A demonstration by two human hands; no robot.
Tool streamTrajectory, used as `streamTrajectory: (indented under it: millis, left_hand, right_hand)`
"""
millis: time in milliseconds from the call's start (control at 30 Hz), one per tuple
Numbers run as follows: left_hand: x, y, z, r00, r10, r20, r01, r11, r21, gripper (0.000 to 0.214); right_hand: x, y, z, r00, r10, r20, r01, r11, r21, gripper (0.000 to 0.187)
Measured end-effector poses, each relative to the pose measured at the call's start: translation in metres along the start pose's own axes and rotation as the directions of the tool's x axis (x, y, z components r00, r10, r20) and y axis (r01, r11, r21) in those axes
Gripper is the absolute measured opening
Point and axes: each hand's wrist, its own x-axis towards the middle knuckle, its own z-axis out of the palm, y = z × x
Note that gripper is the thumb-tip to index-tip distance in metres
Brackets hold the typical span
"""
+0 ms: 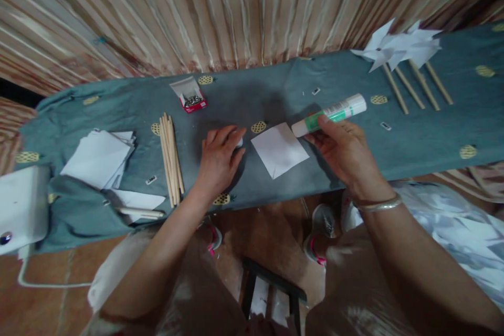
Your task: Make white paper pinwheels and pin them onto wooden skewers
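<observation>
My right hand (338, 149) grips a green-and-white glue stick (342, 110), tilted, with its near end over the right corner of a white paper square (280, 151). The square lies flat on the cloth and has a short slit or crease at its lower corner. To the left of the paper is my left hand (221, 156), fingers curled around a small white piece (240, 142) that looks like a cap; most of it is hidden.
Thin wooden sticks (170, 160) lie left of my left hand, near stacked paper (98, 155). Behind them stands an open red box (192, 101) of small metal pieces. Paper pinwheels (380, 48) lie far right. A white device (25, 205) with a cord occupies the left end.
</observation>
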Motion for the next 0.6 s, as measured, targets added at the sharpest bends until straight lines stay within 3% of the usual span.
streamTrajectory:
  millis: [133,233,300,400,467,600]
  left_hand:
    - [0.002,-0.005,-0.001,0.999,-0.054,0.002,0.054,0.990,-0.130,0.028]
    - [0.002,-0.003,-0.002,0.978,-0.202,-0.041,0.176,0.923,-0.343,0.025]
    - [0.003,0.002,-0.002,0.946,-0.324,-0.017,0.262,0.792,-0.552,0.027]
    - [0.003,0.012,0.000,0.894,-0.432,0.120,0.339,0.476,-0.812,0.033]
    - [0.002,0.020,0.003,0.874,-0.432,0.225,0.374,0.300,-0.877,0.035]
    - [0.000,0.031,0.010,0.854,-0.396,0.339,0.409,0.107,-0.906,0.038]
  right_hand:
    - [-0.004,-0.009,0.004,0.998,0.054,-0.043,-0.048,0.991,0.127,0.026]
    - [-0.004,-0.012,0.004,0.996,0.064,-0.069,-0.054,0.989,0.140,0.027]
    - [-0.005,-0.013,0.004,0.994,0.082,-0.074,-0.069,0.985,0.159,0.026]
    - [-0.007,-0.014,0.007,0.990,0.123,-0.070,-0.106,0.972,0.211,0.024]
    - [-0.010,-0.014,0.012,0.987,0.148,-0.058,-0.131,0.963,0.235,0.024]
    - [-0.016,-0.014,0.023,0.981,0.193,-0.005,-0.185,0.950,0.250,0.027]
